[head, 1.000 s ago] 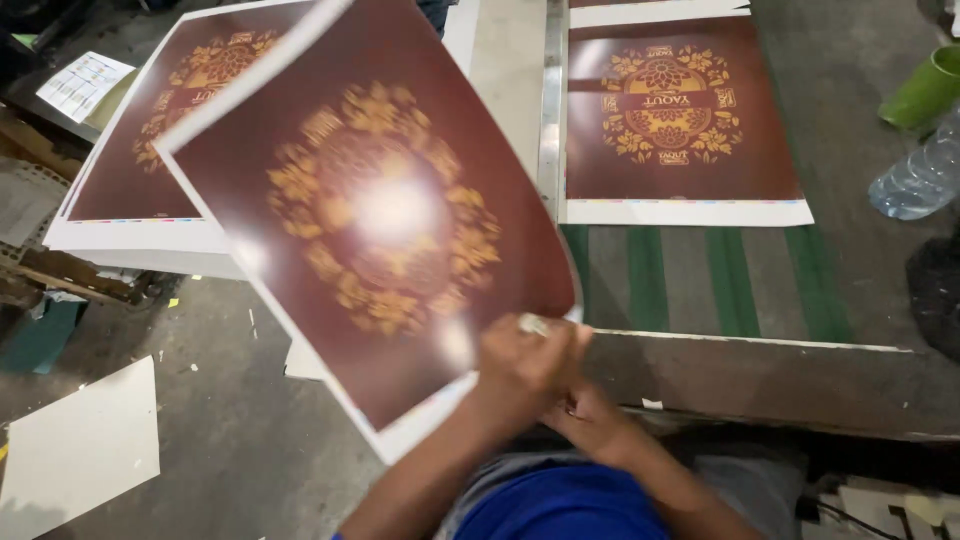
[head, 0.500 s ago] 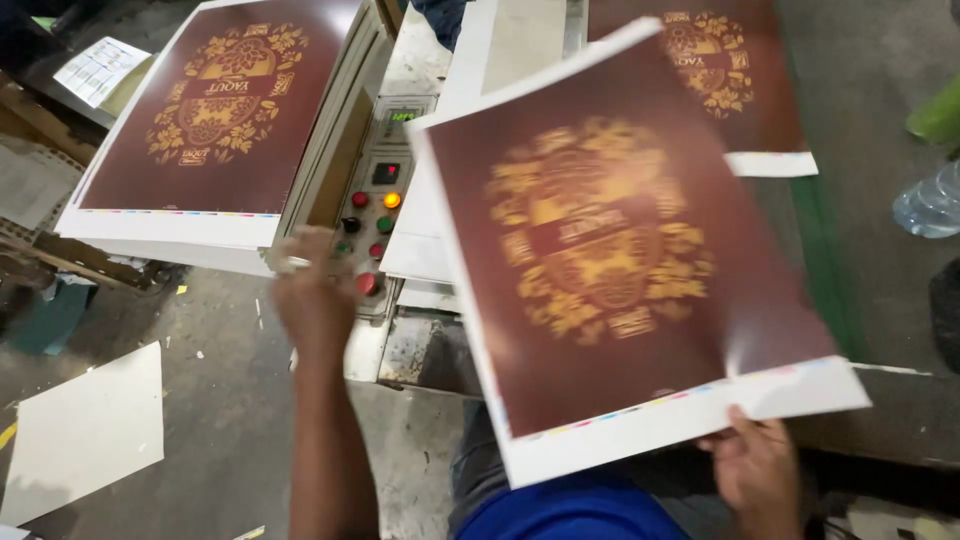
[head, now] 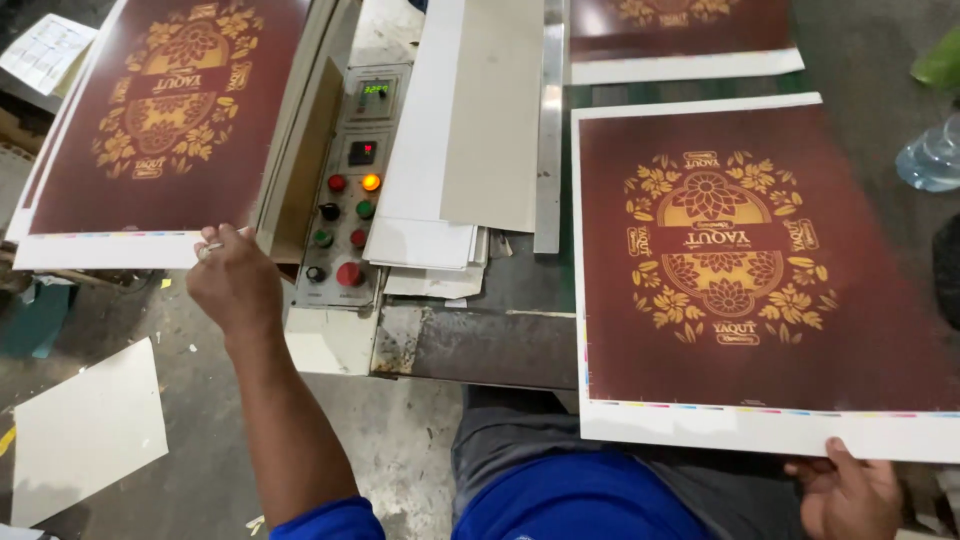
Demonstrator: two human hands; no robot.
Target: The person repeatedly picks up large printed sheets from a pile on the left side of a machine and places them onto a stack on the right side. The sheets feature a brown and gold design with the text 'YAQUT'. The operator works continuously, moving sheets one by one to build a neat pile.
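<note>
Two hands, two printed sheets: left hand curled, pinching stacked maroon sheet's white edge; right hand gripping near maroon sheet underneath.

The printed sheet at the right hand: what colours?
Dark maroon sheet with gold floral ornament and white margin; head view.

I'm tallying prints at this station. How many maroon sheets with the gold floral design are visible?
3: the left stack's top sheet by the left hand, one on the table above the right hand, one at the top edge. Stacked sheets may hide more.
</note>
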